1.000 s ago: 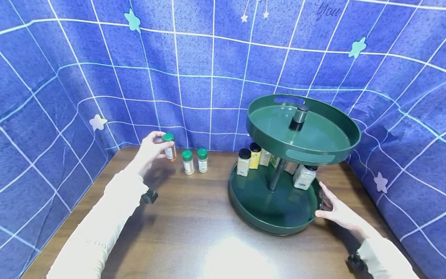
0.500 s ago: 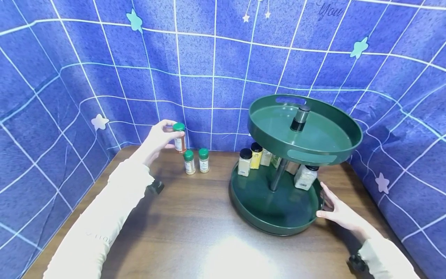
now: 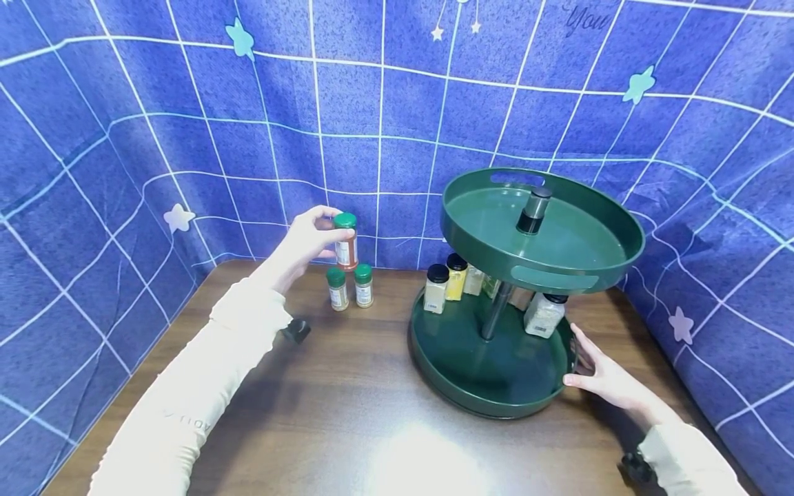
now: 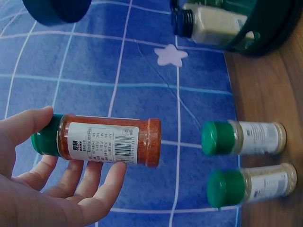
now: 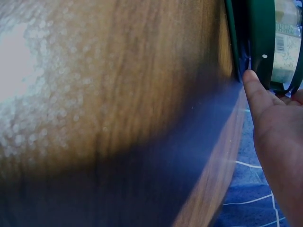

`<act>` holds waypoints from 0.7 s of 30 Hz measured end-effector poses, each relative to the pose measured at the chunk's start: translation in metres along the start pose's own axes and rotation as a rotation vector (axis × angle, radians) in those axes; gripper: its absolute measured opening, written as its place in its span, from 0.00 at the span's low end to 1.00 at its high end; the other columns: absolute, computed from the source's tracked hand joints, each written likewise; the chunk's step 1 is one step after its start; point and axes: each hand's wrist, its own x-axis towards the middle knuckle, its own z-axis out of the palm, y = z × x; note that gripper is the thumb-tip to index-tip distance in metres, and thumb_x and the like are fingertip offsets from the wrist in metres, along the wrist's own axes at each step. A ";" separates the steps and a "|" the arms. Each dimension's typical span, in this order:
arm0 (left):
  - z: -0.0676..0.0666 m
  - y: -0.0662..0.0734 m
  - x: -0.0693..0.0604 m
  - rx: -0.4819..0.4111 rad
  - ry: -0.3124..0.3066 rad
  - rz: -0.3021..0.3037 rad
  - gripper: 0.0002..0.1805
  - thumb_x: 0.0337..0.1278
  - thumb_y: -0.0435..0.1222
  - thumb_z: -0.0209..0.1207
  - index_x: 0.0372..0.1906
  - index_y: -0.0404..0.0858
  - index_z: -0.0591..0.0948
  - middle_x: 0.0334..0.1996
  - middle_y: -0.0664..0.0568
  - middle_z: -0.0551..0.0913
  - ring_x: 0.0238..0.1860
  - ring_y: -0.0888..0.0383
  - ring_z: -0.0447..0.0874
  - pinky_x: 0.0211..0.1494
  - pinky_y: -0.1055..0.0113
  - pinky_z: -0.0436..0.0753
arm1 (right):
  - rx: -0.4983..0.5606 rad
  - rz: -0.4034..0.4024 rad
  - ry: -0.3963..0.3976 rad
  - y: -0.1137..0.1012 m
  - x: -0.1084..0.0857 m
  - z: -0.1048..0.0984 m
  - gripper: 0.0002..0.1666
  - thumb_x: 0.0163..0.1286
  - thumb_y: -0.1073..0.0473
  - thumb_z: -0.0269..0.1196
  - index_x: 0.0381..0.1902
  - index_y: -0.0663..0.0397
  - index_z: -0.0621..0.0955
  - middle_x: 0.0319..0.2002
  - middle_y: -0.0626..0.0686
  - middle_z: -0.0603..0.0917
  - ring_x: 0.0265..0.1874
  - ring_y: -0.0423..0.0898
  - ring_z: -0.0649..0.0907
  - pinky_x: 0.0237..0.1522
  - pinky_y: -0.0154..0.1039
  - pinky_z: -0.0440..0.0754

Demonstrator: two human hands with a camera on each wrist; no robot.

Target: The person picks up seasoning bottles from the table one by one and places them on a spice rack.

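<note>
My left hand (image 3: 310,241) grips a spice jar (image 3: 346,251) with a green cap and red-orange powder, held upright above the table near the back. In the left wrist view the thumb and fingers are around the cap and body of this jar (image 4: 109,139), and its barcode label shows. Two smaller green-capped jars (image 3: 337,289) (image 3: 364,286) stand just below it on the table. My right hand (image 3: 604,375) holds the right rim of the lower tier of a green two-tier turntable (image 3: 477,396); the thumb touches the rim, and the other fingers are partly hidden.
Several black-capped jars, among them a pale one (image 3: 435,293), a yellow one (image 3: 456,279) and a white one (image 3: 544,317), stand on the lower tier. The upper tier (image 3: 571,227) overhangs them. A blue grid-patterned cloth (image 3: 347,103) rises behind the wooden table (image 3: 335,406).
My left hand has lifted the red-orange spice jar and carried it right, from left of the two smaller jars to above and behind them. My right hand stays at the turntable rim.
</note>
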 end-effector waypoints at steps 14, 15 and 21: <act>0.035 0.019 -0.006 -0.028 -0.085 0.021 0.25 0.52 0.37 0.66 0.55 0.38 0.72 0.51 0.41 0.76 0.50 0.45 0.80 0.48 0.50 0.82 | -0.016 -0.015 0.001 -0.003 0.000 0.000 0.55 0.60 0.72 0.62 0.73 0.64 0.39 0.69 0.75 0.40 0.60 0.19 0.56 0.52 0.16 0.66; 0.037 0.019 -0.006 -0.033 -0.092 0.019 0.25 0.52 0.38 0.66 0.55 0.38 0.72 0.51 0.41 0.76 0.50 0.45 0.80 0.48 0.51 0.82 | -0.018 -0.014 0.006 -0.003 0.000 0.000 0.55 0.60 0.72 0.63 0.73 0.64 0.39 0.69 0.76 0.40 0.60 0.19 0.56 0.52 0.16 0.66; 0.051 0.022 -0.010 -0.057 -0.127 0.009 0.25 0.51 0.37 0.66 0.54 0.39 0.72 0.51 0.42 0.77 0.49 0.47 0.80 0.46 0.54 0.83 | -0.006 0.001 -0.002 -0.001 0.001 0.000 0.55 0.60 0.71 0.63 0.73 0.65 0.39 0.69 0.77 0.39 0.59 0.16 0.56 0.52 0.16 0.66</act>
